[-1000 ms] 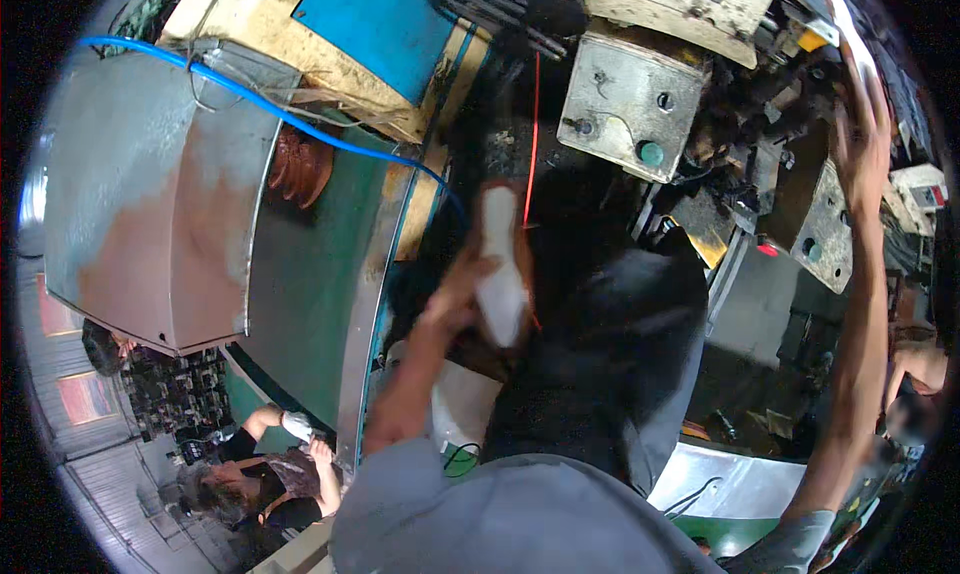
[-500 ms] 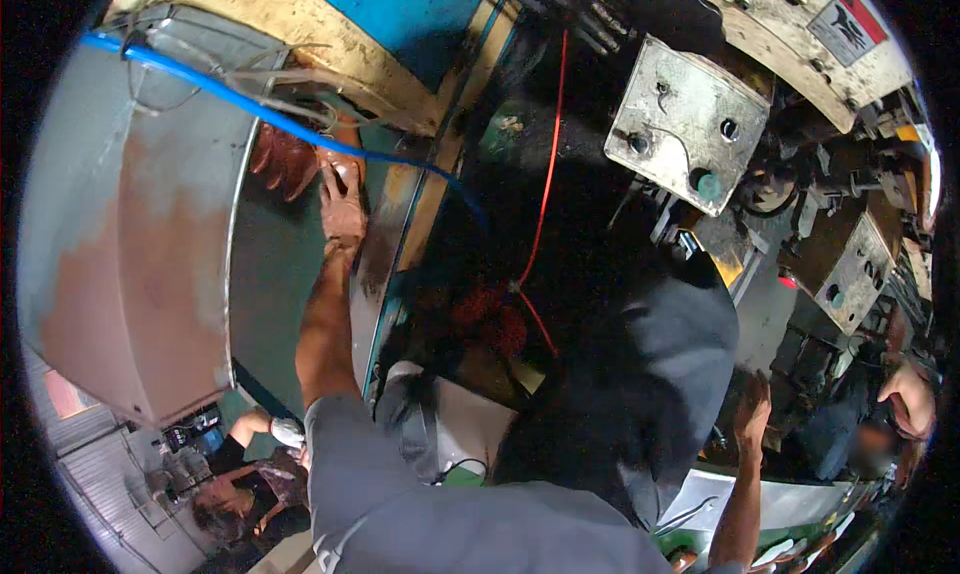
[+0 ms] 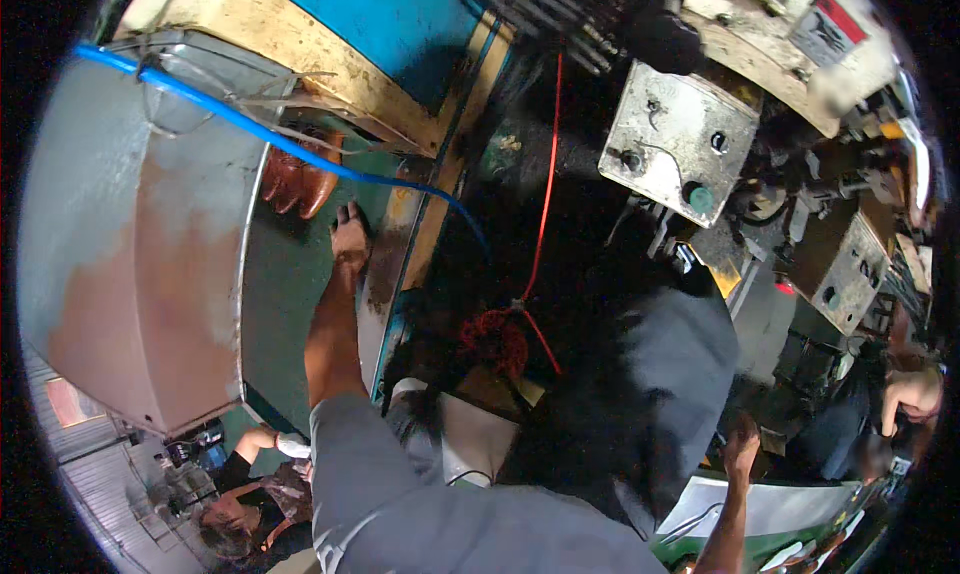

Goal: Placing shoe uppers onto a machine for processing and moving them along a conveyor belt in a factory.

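Observation:
My left hand (image 3: 350, 238) is stretched forward over the green surface (image 3: 285, 279), empty, with its short-looking fingers slightly apart. Just beyond its fingertips lie several glossy reddish-brown rounded pieces (image 3: 300, 184), side by side; I cannot tell their exact kind. A blue hose (image 3: 235, 114) crosses above them and hides part of them. Low on the right, my right hand (image 3: 742, 446) is held with its fingers curled in. Whatever it may hold is hidden. Under its forearm lies a pale sheet-like surface (image 3: 780, 509).
A grey and rust-brown metal hood (image 3: 140, 244) stands at left. A red cord (image 3: 545, 194) runs down the dark middle. A worn control box (image 3: 675, 139) with a green knob is at upper right. One person (image 3: 240, 519) is at lower left, another (image 3: 910, 389) at far right.
My left hand has let go of a reddish-brown piece and drawn back toward me; that piece now lies with the others. My right hand has dropped slightly and its fingers are more curled.

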Motion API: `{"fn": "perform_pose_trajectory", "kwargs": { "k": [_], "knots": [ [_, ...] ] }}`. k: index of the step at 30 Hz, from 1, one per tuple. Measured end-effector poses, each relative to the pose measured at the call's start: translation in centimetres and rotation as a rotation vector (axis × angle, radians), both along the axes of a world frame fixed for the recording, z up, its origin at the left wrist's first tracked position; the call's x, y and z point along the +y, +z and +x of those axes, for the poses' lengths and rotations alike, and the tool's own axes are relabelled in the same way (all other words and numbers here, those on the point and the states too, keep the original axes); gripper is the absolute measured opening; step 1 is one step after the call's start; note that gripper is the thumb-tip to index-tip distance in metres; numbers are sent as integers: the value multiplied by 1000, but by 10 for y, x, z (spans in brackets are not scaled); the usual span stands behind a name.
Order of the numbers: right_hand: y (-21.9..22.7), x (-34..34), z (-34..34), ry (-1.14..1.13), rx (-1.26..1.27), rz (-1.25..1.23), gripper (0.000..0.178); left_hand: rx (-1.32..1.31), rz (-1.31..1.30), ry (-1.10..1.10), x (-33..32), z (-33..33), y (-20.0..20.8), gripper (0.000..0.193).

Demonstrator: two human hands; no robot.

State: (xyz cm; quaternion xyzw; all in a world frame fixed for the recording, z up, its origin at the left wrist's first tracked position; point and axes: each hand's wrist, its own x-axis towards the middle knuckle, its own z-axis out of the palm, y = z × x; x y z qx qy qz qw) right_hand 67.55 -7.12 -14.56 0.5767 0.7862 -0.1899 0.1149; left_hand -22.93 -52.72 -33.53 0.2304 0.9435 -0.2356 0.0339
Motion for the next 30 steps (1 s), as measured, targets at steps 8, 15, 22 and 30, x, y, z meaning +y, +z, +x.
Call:
{"fn": "perform_pose_trajectory", "kwargs": {
  "k": [8, 15, 22, 30],
  "knots": [
    [-3, -51, 1, -69, 524, -11, 35, 83, 424, -52, 30, 132, 130, 17],
    [10, -135, 136, -416, 493, 264, 33, -879, 1212, -532, 221, 405, 179, 32],
    [4, -359, 372, -999, -161, 453, 43, -1240, 1045, -893, 318, 568, 174, 32],
    [-58, -601, 453, -1290, -389, -54, 67, -1497, 864, -713, 332, 549, 144, 25]
  ]
}}
